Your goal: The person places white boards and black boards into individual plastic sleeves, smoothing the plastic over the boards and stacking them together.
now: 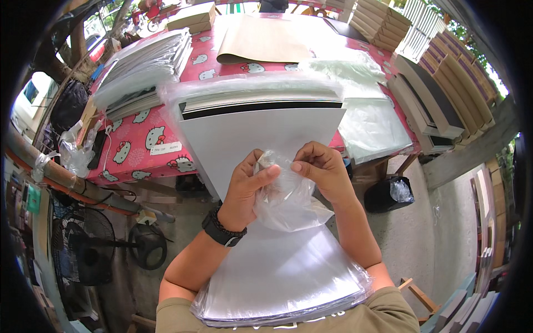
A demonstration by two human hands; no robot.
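Clear plastic film [291, 210] hangs between and below the fingers of left hand [244, 186], curled closed on its bunched side, and right hand [324, 169], thumb and forefinger pinching its top; likely light, limp, slippery, tear-prone, best held by gathered edges.

Place: apparently a small, partly open-air workshop where sheet goods are packed
Work surface: a table [133, 133] under pink cat-print cloth
Goods: a board bundle [255, 133] in clear plastic at the table's near edge; a plastic-wrapped stack [147, 58] on its left part
Stock: brown packs [380, 23] at the table's far right corner
Equipment: a black fan [83, 238] left of the table's front
Ground: concrete floor [452, 222] right of the table
Openness: daylight and a tree trunk [76, 41] beyond the table's left side
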